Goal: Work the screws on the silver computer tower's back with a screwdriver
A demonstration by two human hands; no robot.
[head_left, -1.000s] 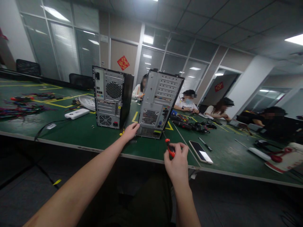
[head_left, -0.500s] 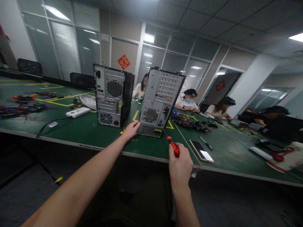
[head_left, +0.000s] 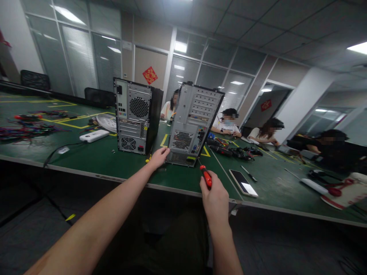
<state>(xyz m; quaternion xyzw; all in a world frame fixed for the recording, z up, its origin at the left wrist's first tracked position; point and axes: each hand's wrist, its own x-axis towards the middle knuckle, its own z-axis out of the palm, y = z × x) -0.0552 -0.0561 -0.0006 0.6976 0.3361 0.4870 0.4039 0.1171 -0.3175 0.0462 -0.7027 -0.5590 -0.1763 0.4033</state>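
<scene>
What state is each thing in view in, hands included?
right hand: closed on screwdriver
screwdriver: in hand, tip near right computer's lower right corner, contact unclear
left hand: fingertips at right computer's lower left edge
right computer: upright
left computer: upright, untouched
phone: flat, face up
white device: flat
coloured wires: loose, tangled

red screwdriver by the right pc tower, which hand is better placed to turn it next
Right, I'd judge: the right hand grips the red screwdriver, its shaft towards the lower right of the tower; the left hand is at the lower left edge.
</scene>
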